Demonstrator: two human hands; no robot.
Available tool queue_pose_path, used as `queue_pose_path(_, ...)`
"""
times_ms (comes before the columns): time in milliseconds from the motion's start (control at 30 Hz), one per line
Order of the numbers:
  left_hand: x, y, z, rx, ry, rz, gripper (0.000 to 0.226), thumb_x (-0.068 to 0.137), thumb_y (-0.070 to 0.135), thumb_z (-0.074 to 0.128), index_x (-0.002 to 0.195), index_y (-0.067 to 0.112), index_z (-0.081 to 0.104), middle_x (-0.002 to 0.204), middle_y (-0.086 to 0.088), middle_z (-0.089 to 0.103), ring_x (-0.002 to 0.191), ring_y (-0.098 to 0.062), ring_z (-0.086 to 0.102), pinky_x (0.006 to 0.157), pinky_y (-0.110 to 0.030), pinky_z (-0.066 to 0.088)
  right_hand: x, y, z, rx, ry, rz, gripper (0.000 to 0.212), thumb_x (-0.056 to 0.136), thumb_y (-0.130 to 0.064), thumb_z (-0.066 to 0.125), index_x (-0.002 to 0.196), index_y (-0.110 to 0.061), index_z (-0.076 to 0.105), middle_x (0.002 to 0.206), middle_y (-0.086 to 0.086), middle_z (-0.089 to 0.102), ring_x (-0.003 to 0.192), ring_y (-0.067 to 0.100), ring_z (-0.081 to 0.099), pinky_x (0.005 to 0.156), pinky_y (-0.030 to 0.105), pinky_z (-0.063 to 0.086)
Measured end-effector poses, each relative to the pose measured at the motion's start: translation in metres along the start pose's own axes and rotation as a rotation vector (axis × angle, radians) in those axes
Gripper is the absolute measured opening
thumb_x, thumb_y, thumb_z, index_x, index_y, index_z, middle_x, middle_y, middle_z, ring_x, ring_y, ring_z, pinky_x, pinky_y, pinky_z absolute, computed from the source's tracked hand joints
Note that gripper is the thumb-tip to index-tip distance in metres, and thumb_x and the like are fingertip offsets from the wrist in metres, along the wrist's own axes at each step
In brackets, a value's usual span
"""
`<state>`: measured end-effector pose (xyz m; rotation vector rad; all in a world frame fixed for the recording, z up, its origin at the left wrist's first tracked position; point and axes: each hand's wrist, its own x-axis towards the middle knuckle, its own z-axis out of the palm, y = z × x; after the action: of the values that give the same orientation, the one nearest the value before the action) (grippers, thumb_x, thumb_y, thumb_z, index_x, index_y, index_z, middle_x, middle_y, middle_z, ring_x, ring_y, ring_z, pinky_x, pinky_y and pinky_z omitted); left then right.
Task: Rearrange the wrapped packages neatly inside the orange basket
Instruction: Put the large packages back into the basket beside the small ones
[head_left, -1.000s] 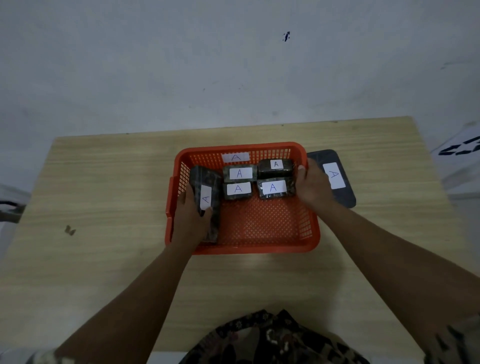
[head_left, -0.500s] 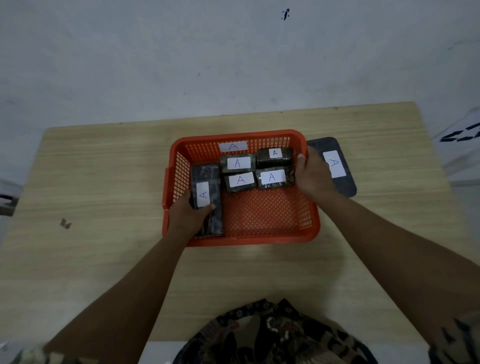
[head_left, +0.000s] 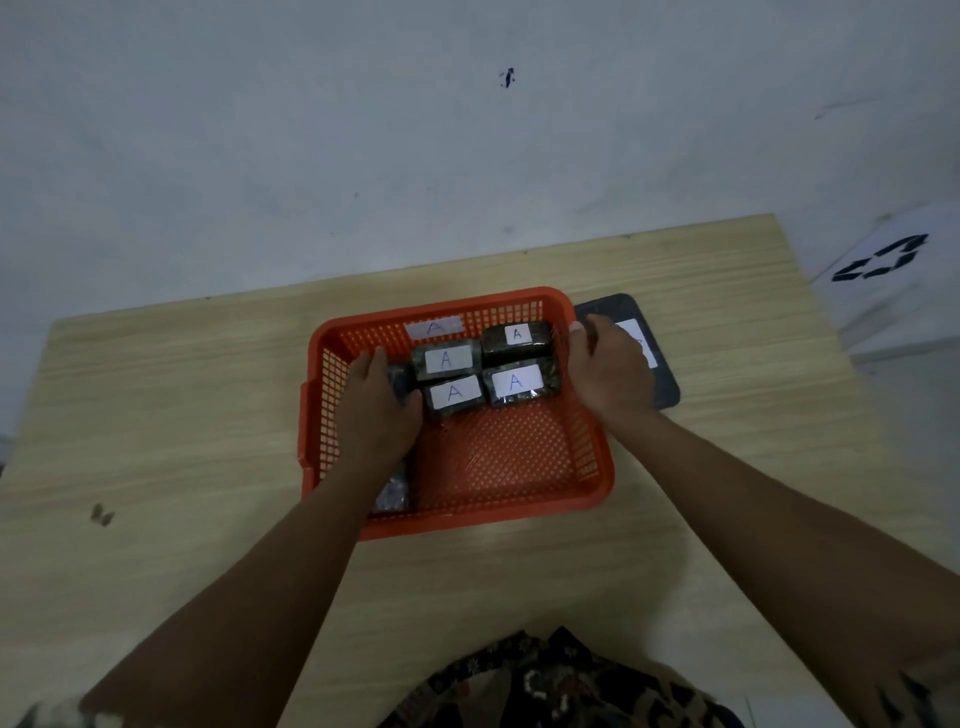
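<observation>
The orange basket (head_left: 597, 467) stands mid-table. Several dark wrapped packages with white "A" labels lie along its far side: two on the left (head_left: 447, 359) (head_left: 454, 394) and two on the right (head_left: 516, 336) (head_left: 519, 383). A long dark package (head_left: 395, 488) lies along the basket's left wall, mostly hidden under my left hand (head_left: 376, 410), which lies on top of it with fingers bent over its far end. My right hand (head_left: 610, 371) holds the basket's right rim.
A dark flat package with a white label (head_left: 660, 379) lies on the table just right of the basket, partly under my right hand. A label marked "A" (head_left: 434, 327) is fixed on the basket's far wall. The wooden table (head_left: 182, 415) ends at a white wall.
My left hand has slid forward along the long package, now covering its label. The right hand stays on the basket's rim. The camera view has shifted.
</observation>
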<state>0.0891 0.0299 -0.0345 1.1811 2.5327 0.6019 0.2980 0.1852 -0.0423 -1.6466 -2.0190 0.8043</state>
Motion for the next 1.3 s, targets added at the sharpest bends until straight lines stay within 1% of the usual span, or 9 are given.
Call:
queue_pose_path(200, 0.056, 0.04, 0.01, 0.177, -0.035, 0.342, 0.06, 0.092, 0.037, 0.058, 0.143, 0.009, 0.044, 0.147, -0.015, 0.045, 0.135, -0.032, 0.041, 0.11, -0.051, 0.035, 0.006, 0.031, -0.019, -0.008, 0.151, 0.006, 0.027, 0.098, -0.028, 0.052, 0.109, -0.007, 0.065, 0.107, 0.015, 0.066, 0.103, 0.033, 0.058, 0.084, 0.044, 0.047)
queue_pose_path(433, 0.113, 0.043, 0.019, 0.246, -0.181, 0.376, 0.059, 0.096, 0.054, 0.042, 0.139, 0.013, 0.049, 0.135, -0.014, 0.058, 0.121, -0.031, 0.056, 0.103, -0.049, 0.041, 0.016, 0.061, -0.011, -0.086, -0.07, 0.313, 0.073, 0.084, -0.052, 0.065, 0.14, -0.01, 0.042, 0.138, 0.013, 0.05, 0.128, 0.033, 0.045, 0.1, 0.051, 0.043)
queue_pose_path(533, 0.122, 0.04, 0.02, 0.243, -0.223, 0.38, 0.056, 0.095, 0.06, 0.036, 0.12, 0.018, 0.064, 0.108, -0.007, 0.071, 0.095, -0.027, 0.066, 0.083, -0.039, 0.05, 0.02, 0.065, -0.005, 0.045, -0.072, 0.414, 0.083, 0.075, -0.054, 0.074, 0.137, -0.009, 0.043, 0.131, 0.013, 0.054, 0.122, 0.033, 0.052, 0.099, 0.053, 0.046)
queue_pose_path(600, 0.125, 0.037, 0.021, 0.248, -0.221, 0.398, 0.053, 0.095, 0.06, 0.035, 0.106, 0.018, 0.066, 0.09, -0.003, 0.071, 0.076, -0.02, 0.062, 0.068, -0.031, 0.045, 0.022, 0.067, -0.006, 0.126, -0.046, 0.446, 0.083, 0.065, -0.054, 0.083, 0.125, -0.01, 0.047, 0.121, 0.011, 0.06, 0.111, 0.029, 0.059, 0.092, 0.049, 0.051)
queue_pose_path(700, 0.126, 0.035, 0.023, 0.253, -0.198, 0.411, 0.051, 0.095, 0.06, 0.035, 0.098, 0.019, 0.065, 0.078, 0.003, 0.063, 0.069, -0.017, 0.057, 0.064, -0.029, 0.039, 0.023, 0.065, -0.01, 0.157, -0.027, 0.45, 0.081, 0.054, -0.055, 0.088, 0.11, -0.021, 0.04, 0.104, 0.002, 0.062, 0.093, 0.023, 0.063, 0.078, 0.039, 0.053)
queue_pose_path(800, 0.127, 0.033, 0.025, 0.249, -0.193, 0.418, 0.052, 0.094, 0.062, 0.034, 0.095, 0.02, 0.064, 0.075, 0.005, 0.059, 0.068, -0.018, 0.057, 0.064, -0.029, 0.039, 0.021, 0.057, -0.015, 0.142, 0.004, 0.392, 0.08, 0.054, -0.052, 0.089, 0.11, -0.027, 0.036, 0.098, -0.001, 0.06, 0.09, 0.024, 0.064, 0.072, 0.037, 0.051)
queue_pose_path(933, 0.132, 0.033, 0.021, 0.249, -0.237, 0.434, 0.054, 0.092, 0.066, 0.032, 0.089, 0.022, 0.063, 0.071, 0.004, 0.06, 0.066, -0.017, 0.058, 0.062, -0.029, 0.044, 0.022, 0.045, -0.032, 0.072, 0.137, 0.244, 0.088, 0.06, -0.049, 0.086, 0.132, -0.026, 0.041, 0.12, 0.003, 0.06, 0.104, 0.022, 0.06, 0.079, 0.038, 0.05)
queue_pose_path(1133, 0.137, 0.021, 0.011, 0.257, -0.25, 0.424, 0.056, 0.089, 0.068, 0.034, 0.079, 0.02, 0.06, 0.067, 0.0, 0.061, 0.06, -0.018, 0.058, 0.057, -0.027, 0.042, 0.032, -0.001, -0.068, 0.041, 0.345, 0.014, 0.087, 0.065, -0.053, 0.08, 0.138, -0.03, 0.039, 0.122, -0.005, 0.053, 0.097, 0.003, 0.046, 0.074, 0.029, 0.041)
queue_pose_path(1300, 0.135, 0.01, 0.004, 0.222, -0.285, 0.41, 0.051, 0.092, 0.064, 0.036, 0.089, 0.02, 0.061, 0.076, 0.0, 0.064, 0.066, -0.018, 0.06, 0.067, -0.035, 0.054, 0.027, -0.038, -0.069, 0.153, 0.18, -0.207, 0.089, 0.069, -0.05, 0.082, 0.142, -0.026, 0.039, 0.128, -0.003, 0.053, 0.107, 0.001, 0.047, 0.081, 0.019, 0.045)
